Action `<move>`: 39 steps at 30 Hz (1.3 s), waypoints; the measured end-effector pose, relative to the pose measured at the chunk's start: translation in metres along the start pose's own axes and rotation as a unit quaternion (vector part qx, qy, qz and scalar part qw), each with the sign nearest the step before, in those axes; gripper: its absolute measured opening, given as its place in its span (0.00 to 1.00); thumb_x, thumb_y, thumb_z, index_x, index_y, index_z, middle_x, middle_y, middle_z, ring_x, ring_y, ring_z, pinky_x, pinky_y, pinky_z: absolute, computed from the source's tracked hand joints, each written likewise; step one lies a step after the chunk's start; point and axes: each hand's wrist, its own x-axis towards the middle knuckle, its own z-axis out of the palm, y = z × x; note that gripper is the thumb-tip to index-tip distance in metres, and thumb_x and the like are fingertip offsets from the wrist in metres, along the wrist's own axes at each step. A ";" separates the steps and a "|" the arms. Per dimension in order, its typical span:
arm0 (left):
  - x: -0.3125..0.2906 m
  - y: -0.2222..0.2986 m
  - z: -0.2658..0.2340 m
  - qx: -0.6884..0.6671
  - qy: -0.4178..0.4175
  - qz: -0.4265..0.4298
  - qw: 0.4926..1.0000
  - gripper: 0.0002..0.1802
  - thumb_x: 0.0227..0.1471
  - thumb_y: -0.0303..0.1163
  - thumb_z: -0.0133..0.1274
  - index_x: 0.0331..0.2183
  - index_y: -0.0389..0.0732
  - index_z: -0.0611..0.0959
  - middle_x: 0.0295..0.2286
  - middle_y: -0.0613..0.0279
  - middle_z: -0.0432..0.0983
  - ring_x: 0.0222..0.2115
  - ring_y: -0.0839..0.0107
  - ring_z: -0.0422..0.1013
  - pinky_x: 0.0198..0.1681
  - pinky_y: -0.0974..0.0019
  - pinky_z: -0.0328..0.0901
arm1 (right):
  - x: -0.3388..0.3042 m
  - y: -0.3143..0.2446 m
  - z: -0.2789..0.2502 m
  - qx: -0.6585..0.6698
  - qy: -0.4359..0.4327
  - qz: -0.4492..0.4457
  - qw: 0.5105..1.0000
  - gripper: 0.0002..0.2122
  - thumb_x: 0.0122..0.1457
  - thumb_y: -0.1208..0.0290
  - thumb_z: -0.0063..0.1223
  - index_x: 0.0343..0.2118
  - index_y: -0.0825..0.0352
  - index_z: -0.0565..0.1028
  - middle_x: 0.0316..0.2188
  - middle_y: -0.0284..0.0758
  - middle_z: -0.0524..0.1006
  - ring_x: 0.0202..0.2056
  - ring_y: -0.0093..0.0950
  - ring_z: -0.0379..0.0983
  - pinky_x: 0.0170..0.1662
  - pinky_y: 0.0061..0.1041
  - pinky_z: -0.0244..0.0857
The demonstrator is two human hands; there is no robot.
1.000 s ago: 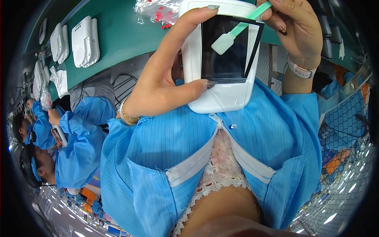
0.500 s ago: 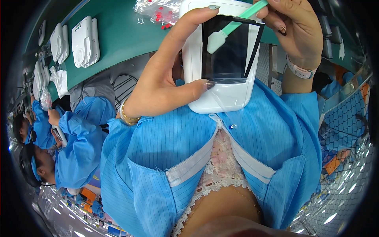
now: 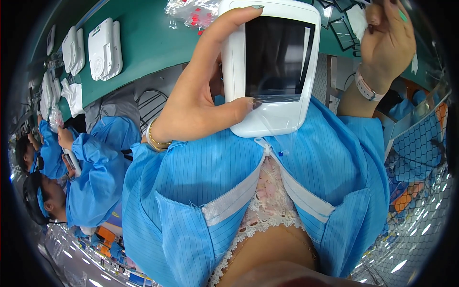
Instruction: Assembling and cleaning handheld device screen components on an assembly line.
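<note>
My left hand grips a white handheld device with a dark screen, its thumb by the screen's lower left corner and a fingertip at the top. A strip of clear film hangs off the device's lower part over my blue smock. At the upper right, my right hand is raised with curled fingers beside a white wipe. A green bit of the swab shows between those fingers; the rest of it is hidden.
Black-edged screen panels lie on the green table at the right. A clear bag with red pieces sits behind the device. Several white devices stand at left, where co-workers in blue smocks sit. Wire mesh is at right.
My right hand has moved right, taking the green swab off the screen. The panels and wipe behind it now show. The screen's cover pane sits straighter; my left hand has barely moved.
</note>
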 end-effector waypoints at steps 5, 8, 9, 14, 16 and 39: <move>-0.001 -0.016 0.004 -0.050 0.033 -0.052 0.997 0.54 0.27 0.22 0.53 0.60 0.47 0.53 0.51 0.50 0.64 0.50 0.56 0.68 0.54 0.59 0.62 | -0.004 0.044 -0.052 -0.450 0.044 -0.115 0.884 0.05 0.55 0.74 0.53 0.34 0.66 0.76 0.30 0.36 0.74 0.32 0.23 0.70 0.35 0.24 0.64; -0.003 -0.010 -0.001 -0.081 -0.057 -0.009 0.995 0.50 0.35 0.14 0.52 0.60 0.47 0.53 0.53 0.56 0.55 0.54 0.64 0.59 0.53 0.65 0.59 | 0.000 0.086 -0.106 -0.652 -0.061 -0.233 0.719 0.09 0.54 0.70 0.53 0.38 0.53 0.79 0.28 0.33 0.77 0.33 0.34 0.71 0.37 0.29 0.65; -0.001 -0.009 -0.002 -0.080 -0.062 -0.005 0.995 0.50 0.35 0.14 0.52 0.60 0.47 0.53 0.53 0.56 0.55 0.54 0.64 0.59 0.53 0.65 0.59 | -0.005 0.098 -0.107 -0.650 -0.075 -0.267 0.708 0.10 0.52 0.72 0.53 0.38 0.56 0.79 0.28 0.33 0.76 0.32 0.34 0.71 0.38 0.30 0.65; 0.006 -0.004 -0.005 -0.090 -0.059 -0.021 0.994 0.50 0.33 0.15 0.53 0.60 0.43 0.54 0.55 0.57 0.52 0.55 0.65 0.56 0.55 0.66 0.56 | -0.036 0.141 -0.118 -0.690 -0.173 -0.178 0.680 0.26 0.47 0.84 0.47 0.52 0.55 0.71 0.39 0.35 0.74 0.41 0.36 0.69 0.43 0.35 0.63; 0.008 -0.008 -0.009 -0.088 -0.060 -0.016 0.994 0.50 0.33 0.16 0.54 0.59 0.42 0.55 0.56 0.56 0.51 0.56 0.65 0.55 0.54 0.68 0.57 | -0.038 0.125 -0.106 -0.654 -0.122 -0.182 0.724 0.31 0.46 0.83 0.48 0.57 0.56 0.65 0.47 0.39 0.70 0.45 0.39 0.67 0.47 0.37 0.62; 0.052 -0.003 -0.026 -0.052 0.060 0.104 0.991 0.40 0.39 0.15 0.46 0.57 0.43 0.59 0.50 0.56 0.59 0.50 0.68 0.62 0.49 0.68 0.64 | -0.032 0.004 0.068 0.131 -0.239 0.111 0.956 0.32 0.53 0.80 0.56 0.60 0.68 0.52 0.43 0.45 0.72 0.45 0.28 0.72 0.47 0.25 0.67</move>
